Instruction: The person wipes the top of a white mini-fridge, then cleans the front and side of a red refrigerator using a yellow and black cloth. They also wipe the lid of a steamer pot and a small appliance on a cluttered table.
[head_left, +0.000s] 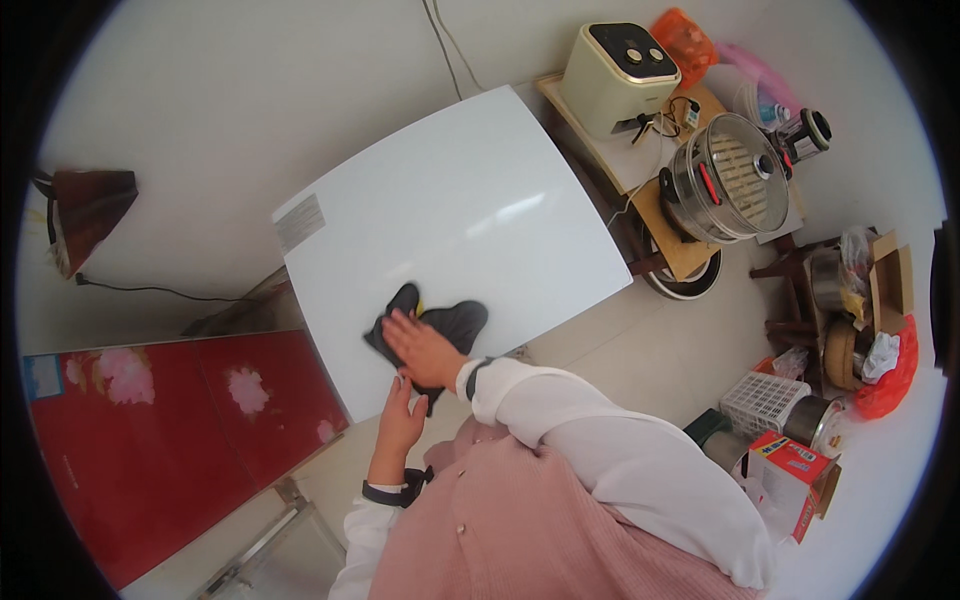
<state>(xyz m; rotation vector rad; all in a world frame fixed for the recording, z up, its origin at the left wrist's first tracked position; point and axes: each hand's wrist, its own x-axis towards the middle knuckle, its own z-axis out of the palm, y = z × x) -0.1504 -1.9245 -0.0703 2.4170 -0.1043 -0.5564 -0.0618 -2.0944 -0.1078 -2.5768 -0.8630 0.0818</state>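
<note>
A dark grey cloth (455, 321) lies bunched on a glossy white appliance top (450, 202), near its front edge. My right hand (424, 351) rests flat on the cloth, with its fingers extended and pressing it down. Beside it and nearer to my body, my left hand (400, 420) is at the front edge, its fingertips close to the cloth's lower part; whether they touch it is unclear. A bit of yellow shows at the cloth, by the right fingertips. A printed label (300, 223) is at the top's left corner.
A red floral-patterned surface (172, 442) adjoins at the left. To the right, a wooden table (626, 169) holds a cream air fryer (615, 79) and a steel steamer pot (731, 180) with a glass lid. A white basket (765, 405) and red box (791, 472) stand lower right.
</note>
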